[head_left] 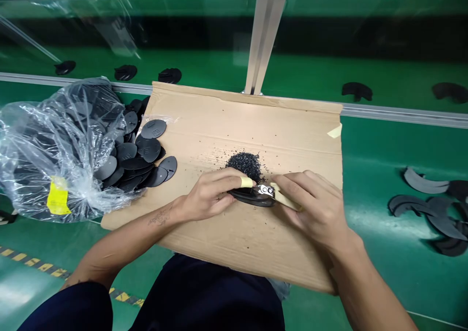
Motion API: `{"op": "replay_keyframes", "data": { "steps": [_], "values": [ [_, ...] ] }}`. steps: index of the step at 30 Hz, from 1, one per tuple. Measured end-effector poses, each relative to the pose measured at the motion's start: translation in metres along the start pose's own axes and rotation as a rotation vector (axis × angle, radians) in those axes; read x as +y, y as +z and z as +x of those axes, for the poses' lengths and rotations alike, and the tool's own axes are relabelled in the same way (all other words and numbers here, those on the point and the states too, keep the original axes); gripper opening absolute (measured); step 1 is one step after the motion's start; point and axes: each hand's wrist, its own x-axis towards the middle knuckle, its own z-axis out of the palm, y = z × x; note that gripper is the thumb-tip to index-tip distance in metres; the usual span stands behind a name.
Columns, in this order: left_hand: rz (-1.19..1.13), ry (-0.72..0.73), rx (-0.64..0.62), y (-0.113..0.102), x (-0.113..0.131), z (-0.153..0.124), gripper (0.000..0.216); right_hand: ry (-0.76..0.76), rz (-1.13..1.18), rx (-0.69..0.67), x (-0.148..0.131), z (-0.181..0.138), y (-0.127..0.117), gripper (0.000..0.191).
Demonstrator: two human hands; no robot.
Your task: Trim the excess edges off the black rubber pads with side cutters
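Note:
My left hand (215, 193) is closed on the left end of a black oval plastic disc (252, 198), which it holds low over the cardboard. Yellow tape wraps one of its fingertips. In my right hand (316, 202) is a pair of nippers (265, 189) with a silver metal head and pale yellow grips. The metal head meets the upper edge of the disc; whether the jaws are closed is too small to tell. Just beyond the disc rises a heap of small black trimmings (244, 165), with loose bits scattered around it.
A sheet of cardboard (204, 111) covers the green bench top. At left, a clear plastic bag (32, 150) with a yellow label spills black oval discs (148, 148). Curved black pieces (427, 206) lie at right. A metal post (265, 38) stands behind.

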Motion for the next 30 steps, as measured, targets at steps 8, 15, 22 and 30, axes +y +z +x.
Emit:
{"op": "replay_keyframes", "data": {
  "steps": [8, 15, 22, 30],
  "values": [
    [0.037, 0.020, -0.021, 0.0003, 0.0011, -0.0008, 0.030, -0.017, -0.010, 0.000, -0.0008, -0.0013, -0.0004, 0.016],
    [0.043, 0.038, -0.016, 0.0017, 0.0028, -0.0007, 0.026, -0.030, -0.160, 0.028, -0.0057, -0.0008, -0.0016, 0.008],
    [0.089, 0.041, -0.036, -0.0006, 0.0051, 0.0003, 0.026, -0.001, -0.071, 0.008, -0.0031, -0.0055, -0.0004, 0.013],
    [0.294, 0.061, -0.109, -0.0014, 0.0019, -0.0020, 0.023, 0.044, -0.123, -0.063, 0.0009, -0.0032, 0.0057, 0.016]
  ]
}}
